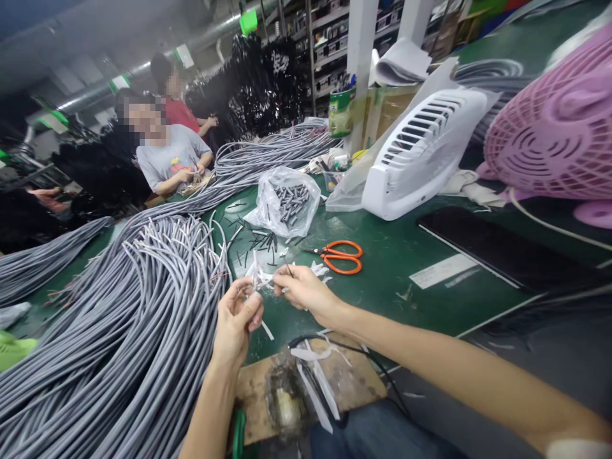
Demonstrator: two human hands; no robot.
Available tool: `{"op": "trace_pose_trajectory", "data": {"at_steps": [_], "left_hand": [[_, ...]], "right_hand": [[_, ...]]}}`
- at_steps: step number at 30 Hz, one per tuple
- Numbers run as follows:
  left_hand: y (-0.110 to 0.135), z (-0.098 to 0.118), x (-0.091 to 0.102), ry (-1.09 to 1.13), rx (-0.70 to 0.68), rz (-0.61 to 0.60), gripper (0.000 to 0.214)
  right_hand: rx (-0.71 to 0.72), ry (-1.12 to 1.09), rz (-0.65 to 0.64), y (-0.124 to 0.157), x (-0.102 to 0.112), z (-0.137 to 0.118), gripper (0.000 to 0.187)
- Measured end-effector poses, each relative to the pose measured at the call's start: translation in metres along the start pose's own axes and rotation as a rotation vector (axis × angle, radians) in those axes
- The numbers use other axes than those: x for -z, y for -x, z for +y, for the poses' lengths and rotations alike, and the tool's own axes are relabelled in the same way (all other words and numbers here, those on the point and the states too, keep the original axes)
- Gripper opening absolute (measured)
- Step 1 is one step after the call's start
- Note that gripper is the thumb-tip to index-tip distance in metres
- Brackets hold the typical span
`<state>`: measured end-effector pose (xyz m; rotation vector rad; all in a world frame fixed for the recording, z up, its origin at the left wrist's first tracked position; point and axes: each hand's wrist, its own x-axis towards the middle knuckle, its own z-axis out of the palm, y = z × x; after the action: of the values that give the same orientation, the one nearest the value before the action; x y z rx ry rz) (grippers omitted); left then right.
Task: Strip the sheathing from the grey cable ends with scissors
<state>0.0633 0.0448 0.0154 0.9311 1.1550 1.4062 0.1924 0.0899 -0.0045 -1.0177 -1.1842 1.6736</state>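
My left hand (pixel 240 312) is closed in a pinch on a pale wire end (pixel 255 264) that sticks up above the fingertips. Just right of it, my right hand (pixel 306 292) pinches a thin dark piece (pixel 288 269), too small to name surely. The two hands are close together but apart, over scraps of white film (pixel 318 269). Beyond them lie loose black tube pieces (pixel 261 239) and a clear bag (pixel 303 201) of short dark tubes. Orange-handled scissors (pixel 342 256) rest right of the bag, blades toward my hands.
A large bundle of grey cables (pixel 157 319) fills the left side. At right stand a white fan (pixel 415 153), a pink fan (pixel 549 127) and a dark phone-like slab (pixel 473 245) on the green table (pixel 382 274). Two people (pixel 172 153) sit across. A wooden board (pixel 344 376) lies below my hands.
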Motion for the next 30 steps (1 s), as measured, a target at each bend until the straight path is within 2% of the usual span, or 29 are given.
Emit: {"op": "trace_pose_trajectory", "data": {"at_steps": [2, 5, 7, 10, 13, 16, 18, 21, 30], "left_hand": [[-0.002, 0.000, 0.001, -0.009, -0.026, 0.041, 0.037], [-0.003, -0.002, 0.003, -0.039, -0.058, 0.099, 0.035], [-0.004, -0.003, 0.004, -0.051, -0.072, 0.124, 0.036], [-0.004, -0.004, 0.005, -0.064, -0.089, 0.143, 0.035], [-0.004, -0.004, 0.004, -0.085, -0.090, 0.154, 0.036], [-0.004, -0.004, 0.003, -0.098, -0.078, 0.151, 0.037], [-0.004, -0.005, 0.003, -0.097, -0.067, 0.147, 0.037], [-0.003, -0.005, 0.003, -0.083, -0.048, 0.129, 0.037], [-0.002, -0.002, 0.002, -0.001, -0.026, 0.035, 0.036]], "right_hand": [[0.078, 0.070, 0.134, 0.000, 0.004, -0.002, 0.014], [0.420, 0.345, 0.305, 0.007, 0.009, -0.006, 0.019], [0.599, 0.613, 0.281, 0.015, 0.010, -0.008, 0.025], [0.681, 0.934, 0.220, 0.023, 0.006, -0.005, 0.029], [0.757, 0.992, 0.241, 0.025, 0.004, 0.000, 0.029], [1.006, 0.933, 0.249, 0.024, 0.005, 0.005, 0.027], [1.112, 0.947, 0.255, 0.023, 0.006, 0.007, 0.024], [1.056, 1.014, 0.259, 0.020, 0.005, 0.008, 0.023], [0.516, 1.132, -0.031, 0.017, 0.002, 0.000, 0.025]]}}
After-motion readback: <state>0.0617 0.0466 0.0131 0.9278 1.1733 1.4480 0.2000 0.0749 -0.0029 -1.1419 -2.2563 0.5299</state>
